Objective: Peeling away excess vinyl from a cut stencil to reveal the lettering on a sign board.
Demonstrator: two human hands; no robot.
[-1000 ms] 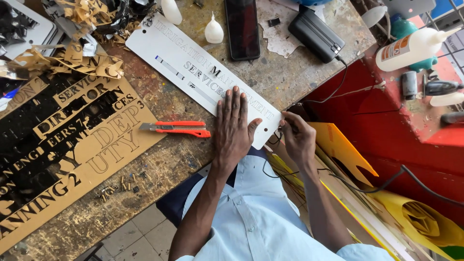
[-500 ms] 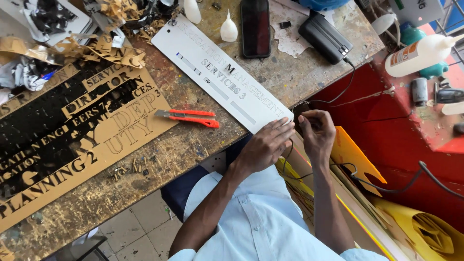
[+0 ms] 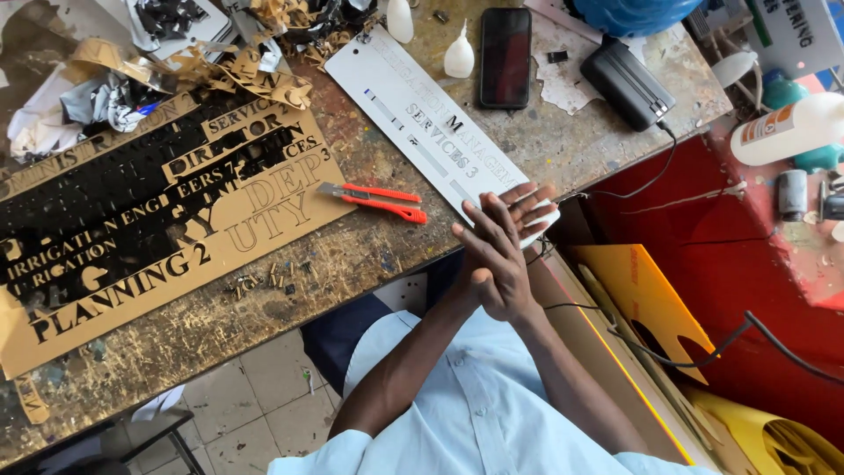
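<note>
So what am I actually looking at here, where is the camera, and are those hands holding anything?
There is no machine here, only a person at a workbench. The one picture comes from a camera worn on the person's head, looking straight down, so you see their forearms and pale blue shirt from above.

The left hand and the right hand are pressed together, palm against palm, over the near end of a long white sign plate. Neither holds a tool.

On the worn wooden workbench lie an orange utility knife, a large gold and black sheet of cut-out letters, a heap of peeled scraps, a dark phone, a black box with a cable and two small white glue bottles.
</note>
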